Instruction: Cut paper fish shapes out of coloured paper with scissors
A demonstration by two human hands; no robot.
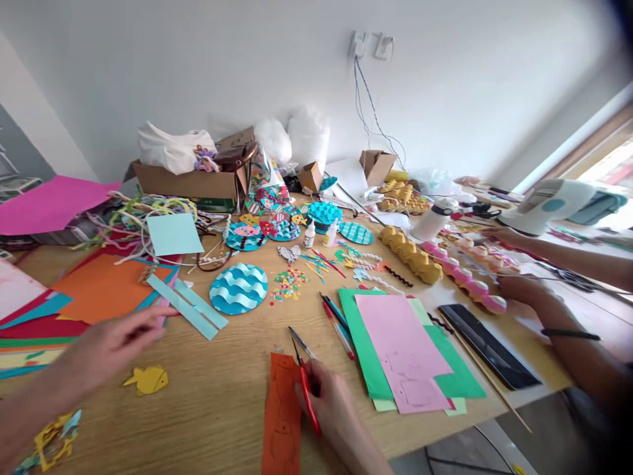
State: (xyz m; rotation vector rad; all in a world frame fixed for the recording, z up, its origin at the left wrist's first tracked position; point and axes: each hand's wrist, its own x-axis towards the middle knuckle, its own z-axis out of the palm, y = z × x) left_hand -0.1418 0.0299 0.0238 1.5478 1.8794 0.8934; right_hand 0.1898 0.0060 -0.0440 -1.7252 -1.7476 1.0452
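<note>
My right hand grips red-handled scissors, their blades pointing away from me. Under the hand's left side lies an orange paper strip with pencilled outlines on it. My left hand reaches over the table at the left, slightly blurred, its fingers stretched out and nothing visible in them. Its fingertips are close to the light blue paper strips. Below that hand rests a yellow paper fish. Yellow and blue paper scraps lie near the left forearm.
Coloured paper sheets spread at the left. A blue wavy disc, confetti and glue bottles occupy the middle. Pink paper lies over green sheets, near a black phone. Another person's arms work by egg-carton strips.
</note>
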